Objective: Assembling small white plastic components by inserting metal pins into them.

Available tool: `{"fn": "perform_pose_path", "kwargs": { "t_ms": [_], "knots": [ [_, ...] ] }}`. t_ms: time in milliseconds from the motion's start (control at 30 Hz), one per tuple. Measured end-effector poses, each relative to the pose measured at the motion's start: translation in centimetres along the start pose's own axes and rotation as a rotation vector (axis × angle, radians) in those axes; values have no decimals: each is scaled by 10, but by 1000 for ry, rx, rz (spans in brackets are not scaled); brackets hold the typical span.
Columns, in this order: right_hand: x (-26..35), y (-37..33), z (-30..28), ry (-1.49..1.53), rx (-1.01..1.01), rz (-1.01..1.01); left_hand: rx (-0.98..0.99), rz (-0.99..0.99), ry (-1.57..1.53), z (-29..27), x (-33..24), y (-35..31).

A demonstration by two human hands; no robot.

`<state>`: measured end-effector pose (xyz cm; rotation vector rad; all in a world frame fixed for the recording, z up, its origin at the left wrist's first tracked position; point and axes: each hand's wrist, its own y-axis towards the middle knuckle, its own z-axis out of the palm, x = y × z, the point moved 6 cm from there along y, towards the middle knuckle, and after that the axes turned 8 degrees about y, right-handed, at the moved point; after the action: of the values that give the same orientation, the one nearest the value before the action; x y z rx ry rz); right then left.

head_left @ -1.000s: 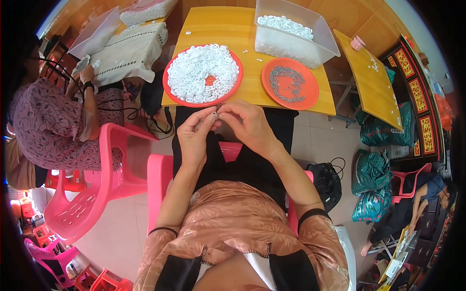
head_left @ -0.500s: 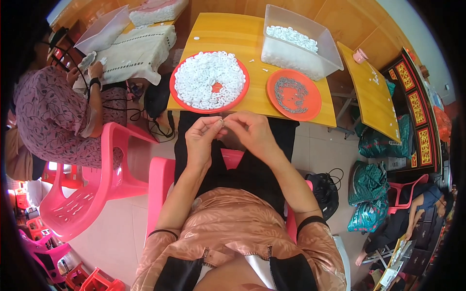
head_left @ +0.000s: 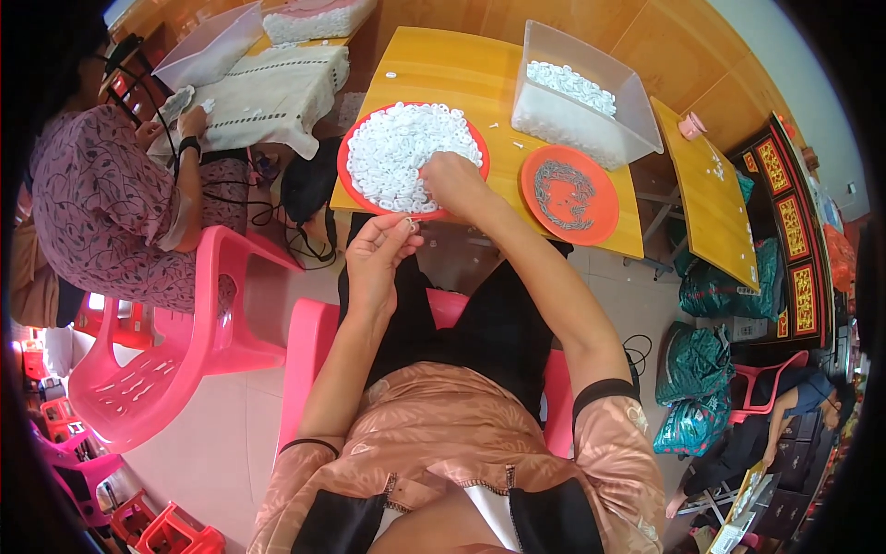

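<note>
My left hand (head_left: 377,258) is raised just in front of the table edge, thumb and index finger pinching a small whitish piece (head_left: 412,222); its exact kind is too small to tell. My right hand (head_left: 454,185) reaches over the red round tray (head_left: 343,175), its bunched fingertips at the heap of small white plastic rings (head_left: 397,148). Whatever those fingertips hold is hidden. To the right of that arm lies an orange-red plate (head_left: 604,208) with small grey metal pieces, like screws or pins (head_left: 554,174), spread in a loose ring.
A clear plastic bin (head_left: 591,129) part-filled with white pieces stands at the table's back right. Stray pieces dot the yellow table (head_left: 443,65). At left a co-worker (head_left: 120,203) sits by a cloth-covered table, near a pink chair (head_left: 212,342). Green bags (head_left: 701,365) lie at right.
My hands were together over my lap; now they are apart. My right hand has moved forward to the white rings. My left hand keeps its pinch, slightly lower and left.
</note>
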<state>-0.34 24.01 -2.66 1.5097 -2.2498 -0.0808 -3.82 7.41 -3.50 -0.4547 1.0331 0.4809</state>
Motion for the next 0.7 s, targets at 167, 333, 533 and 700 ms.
{"fn": "perform_pose_path", "kwargs": {
  "t_ms": [167,333,533,700],
  "knots": [
    [8,7,11,-140,17,-129,-13,-16,-27,-3,2,0],
    [-5,0,6,-14,-119,1,-8,-22,-14,-2,2,-2],
    [18,-35,-45,808,-367,258,-20,-24,-25,-3,0,-3],
    [34,-79,-26,1584,-170,568,20,23,-17,5,-10,-9]
  ]
}}
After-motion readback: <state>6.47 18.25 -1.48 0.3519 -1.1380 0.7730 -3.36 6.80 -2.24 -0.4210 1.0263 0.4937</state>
